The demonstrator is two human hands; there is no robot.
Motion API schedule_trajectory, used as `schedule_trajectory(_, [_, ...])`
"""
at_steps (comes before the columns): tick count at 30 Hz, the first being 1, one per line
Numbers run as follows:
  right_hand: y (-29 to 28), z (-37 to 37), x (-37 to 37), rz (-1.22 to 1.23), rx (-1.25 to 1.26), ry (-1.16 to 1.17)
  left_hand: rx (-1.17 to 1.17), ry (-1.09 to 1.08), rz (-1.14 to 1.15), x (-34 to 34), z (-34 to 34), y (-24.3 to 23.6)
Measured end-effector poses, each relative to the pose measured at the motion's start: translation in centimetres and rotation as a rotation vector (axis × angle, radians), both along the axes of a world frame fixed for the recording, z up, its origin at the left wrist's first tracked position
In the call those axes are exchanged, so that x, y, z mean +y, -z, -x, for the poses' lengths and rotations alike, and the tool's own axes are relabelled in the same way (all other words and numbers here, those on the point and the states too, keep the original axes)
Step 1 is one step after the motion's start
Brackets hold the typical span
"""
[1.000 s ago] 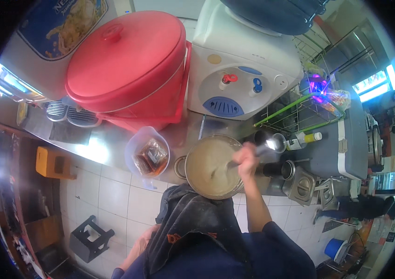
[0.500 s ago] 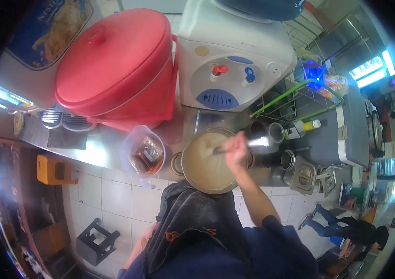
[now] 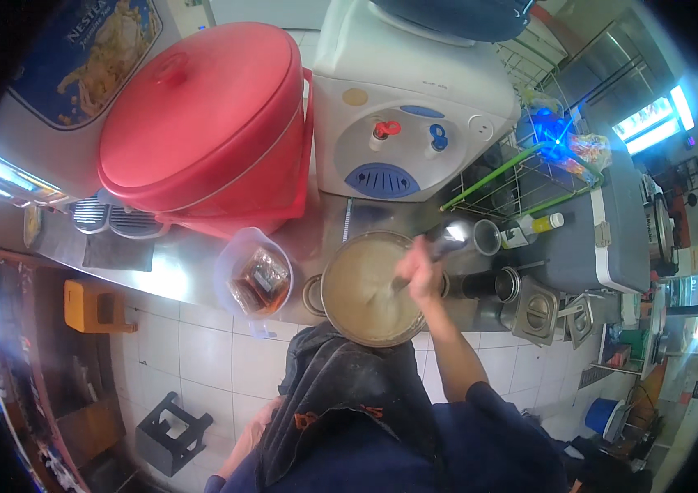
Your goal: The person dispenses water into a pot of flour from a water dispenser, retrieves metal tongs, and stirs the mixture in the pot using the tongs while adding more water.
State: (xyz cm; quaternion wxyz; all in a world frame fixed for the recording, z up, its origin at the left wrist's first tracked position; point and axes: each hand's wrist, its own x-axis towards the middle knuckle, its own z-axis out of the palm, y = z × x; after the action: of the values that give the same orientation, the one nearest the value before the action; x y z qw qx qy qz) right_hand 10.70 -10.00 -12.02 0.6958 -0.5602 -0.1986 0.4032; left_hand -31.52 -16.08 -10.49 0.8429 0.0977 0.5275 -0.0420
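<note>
Where half a second ago the right hand (image 3: 420,269) sat over the far rim, it has now come nearer, over the right side of the one metal pot (image 3: 365,289) of pale liquid. Its fingers are closed round one utensil handle (image 3: 398,284) dipping below them. One clear plastic jug (image 3: 252,282) stands well left of the fingers; the left hand (image 3: 249,435) hangs low, fingers unclear.

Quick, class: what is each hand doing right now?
Right hand: closed on a utensil in the pot of pale liquid.
Left hand: down by the floor, grip cannot be told.
</note>
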Motion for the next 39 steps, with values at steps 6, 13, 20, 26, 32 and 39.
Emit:
schedule_trajectory(6, [3.0, 1.5, -1.0, -0.204, 0.385, -0.132, -0.008, -0.016, 0.0, 0.1, -0.1, 0.2])
schedule_trajectory(13, [-0.8, -1.6, -0.1, -0.45, 0.117, 0.051, -0.03, -0.049, 0.03, -0.2, -0.1, 0.1])
schedule_trajectory(20, [-2.5, 2.5, -4.8, -0.01, -0.101, -0.194, -0.059, -0.123, 0.092, -0.8, 0.5, 0.4])
schedule_trajectory(26, [-6.7, -3.4, -1.6, -0.334, -0.674, -0.466, -0.101, -0.173, 0.165, -0.6, 0.2, 0.7])
schedule_trajectory(32, [-3.1, -3.6, -3.1, 0.011, -0.49, -0.564, -0.115, -0.227, 0.219, -0.5, 0.6, 0.9])
schedule_trajectory(39, [-5.9, 2.9, -5.0, -0.265, 0.024, -0.119, -0.208, -0.375, 0.374, -1.1, 0.9, 0.8])
